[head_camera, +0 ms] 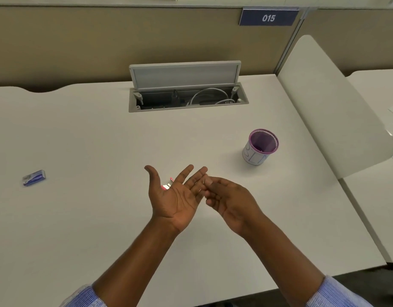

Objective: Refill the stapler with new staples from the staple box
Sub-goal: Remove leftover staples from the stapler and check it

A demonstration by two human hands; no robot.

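My left hand (175, 193) is held palm up above the desk middle, fingers spread, nothing visibly resting in it. My right hand (230, 199) is beside it, its thumb and fingertips pinched together against the left fingers; any staples between them are too small to see. A pink stapler (166, 186) lies on the desk behind the left palm and is mostly hidden by it. The small blue staple box (34, 177) lies far to the left on the desk, apart from both hands.
A purple-rimmed white cup (258, 147) stands to the right, beyond my hands. An open cable hatch (186, 94) with its raised lid and cables sits at the back of the white desk (91, 218). A white divider panel (330, 107) borders the right side.
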